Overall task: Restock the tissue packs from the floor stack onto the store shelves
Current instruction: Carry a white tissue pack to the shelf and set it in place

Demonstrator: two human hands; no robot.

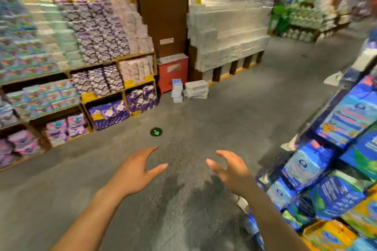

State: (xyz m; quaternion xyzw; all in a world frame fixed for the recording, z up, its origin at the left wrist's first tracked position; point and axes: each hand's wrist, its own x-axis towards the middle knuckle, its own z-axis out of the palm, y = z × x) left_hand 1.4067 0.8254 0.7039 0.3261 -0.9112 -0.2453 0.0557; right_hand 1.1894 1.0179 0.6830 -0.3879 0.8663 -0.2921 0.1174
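The floor (204,120) is grey. At twelve o'clock a black round sticker (155,132) shows a green arrow (156,133). Also at twelve stand a red box (173,72) and a brown post (163,16). At ten o'clock sit purple packs (98,32) with white cloud shapes and yellow tags (89,97). At three o'clock sit blue packs (346,112). The floor stack (177,90) is white and pale blue.

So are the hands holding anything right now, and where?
Nothing is held. The left hand and right hand are both open and empty above the floor.
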